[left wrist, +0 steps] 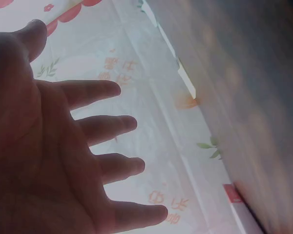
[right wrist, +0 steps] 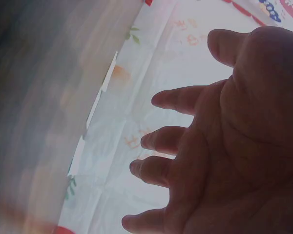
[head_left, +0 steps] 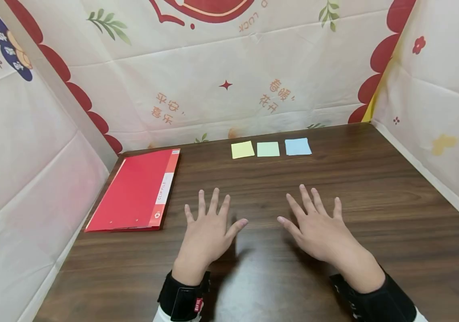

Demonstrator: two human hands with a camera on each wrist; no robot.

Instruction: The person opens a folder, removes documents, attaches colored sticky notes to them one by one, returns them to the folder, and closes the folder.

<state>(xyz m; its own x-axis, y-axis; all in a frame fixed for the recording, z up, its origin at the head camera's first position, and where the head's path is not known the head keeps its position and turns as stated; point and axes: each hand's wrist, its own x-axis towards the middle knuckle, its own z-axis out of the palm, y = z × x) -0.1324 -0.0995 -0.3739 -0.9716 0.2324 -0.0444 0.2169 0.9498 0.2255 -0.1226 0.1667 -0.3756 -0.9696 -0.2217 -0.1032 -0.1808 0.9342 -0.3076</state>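
Head view: left hand [head_left: 207, 230] and right hand [head_left: 317, 228] lay palm-down with fingers spread over the dark wooden table [head_left: 374, 188], holding nothing. Beyond them sat a row of sticky notes: yellow note [head_left: 242, 149], green note [head_left: 267, 149], blue note [head_left: 297, 146], just apart from one another. A red clip file [head_left: 134, 190], spine lettered "CLIP FILE", lay closed to the left. Left wrist view: left hand [left wrist: 49, 156] released, fingers straight. Right wrist view: right hand [right wrist: 224, 146] likewise released, empty.
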